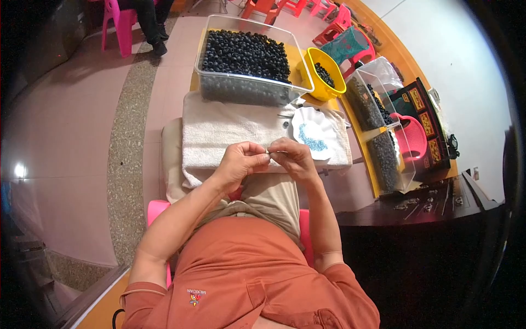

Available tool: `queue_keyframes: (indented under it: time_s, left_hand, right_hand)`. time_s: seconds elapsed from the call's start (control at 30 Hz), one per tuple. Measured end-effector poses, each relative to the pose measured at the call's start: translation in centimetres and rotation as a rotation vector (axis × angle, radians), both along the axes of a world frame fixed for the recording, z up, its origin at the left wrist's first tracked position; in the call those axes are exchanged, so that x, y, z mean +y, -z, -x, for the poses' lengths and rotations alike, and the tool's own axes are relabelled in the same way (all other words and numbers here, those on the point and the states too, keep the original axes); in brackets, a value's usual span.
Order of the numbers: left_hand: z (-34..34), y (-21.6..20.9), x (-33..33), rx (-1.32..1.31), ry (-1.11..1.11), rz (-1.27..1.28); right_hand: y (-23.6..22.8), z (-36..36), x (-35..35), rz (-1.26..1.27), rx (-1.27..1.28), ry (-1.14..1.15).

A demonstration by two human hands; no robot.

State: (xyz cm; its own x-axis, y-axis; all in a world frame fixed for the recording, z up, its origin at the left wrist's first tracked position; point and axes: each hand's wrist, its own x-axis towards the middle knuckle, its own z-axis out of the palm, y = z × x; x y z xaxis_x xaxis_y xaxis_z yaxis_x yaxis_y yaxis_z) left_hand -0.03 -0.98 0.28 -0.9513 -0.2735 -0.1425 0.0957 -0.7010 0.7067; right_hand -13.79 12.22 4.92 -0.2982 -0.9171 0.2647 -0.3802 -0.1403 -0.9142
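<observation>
My left hand (243, 162) and my right hand (294, 157) meet over the near edge of a white towel (219, 126). The fingertips of both are pinched together around something too small to make out. Just beyond my right hand lies a white wavy-rimmed dish (304, 116) holding a spread of tiny light-blue pieces (313, 141). On the towel left of the dish rests a small dark round piece (285, 124), with a thin dark object (284, 115) close behind it.
Behind the towel stands a large clear bin (246, 78) of small black round pieces, beside a yellow basket (332, 90) with more. Clear boxes (382, 159) of dark pieces stand to the right, near a pink basket (413, 134). A person's legs (148, 24) show far left by a pink chair (121, 24).
</observation>
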Motion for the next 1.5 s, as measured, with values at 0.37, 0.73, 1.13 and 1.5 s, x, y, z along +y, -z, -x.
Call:
queue_keyframes:
  time_s: [0.37, 0.73, 1.13, 1.5]
  left_hand:
    - [0.0, 0.0, 0.0, 0.015, 0.023, -0.034]
    - [0.1, 0.2, 0.0, 0.016, 0.04, -0.054]
    - [0.1, 0.0, 0.0, -0.002, 0.067, -0.065]
    - [0.1, 0.4, 0.1, 0.029, 0.022, 0.021]
  right_hand:
    - [0.6, 0.6, 0.8, -0.019, -0.133, -0.025]
    - [0.2, 0.5, 0.7, 0.021, -0.044, -0.071]
    - [0.6, -0.1, 1.0, 0.029, -0.133, -0.067]
    - [0.3, -0.1, 1.2, -0.088, -0.039, -0.002]
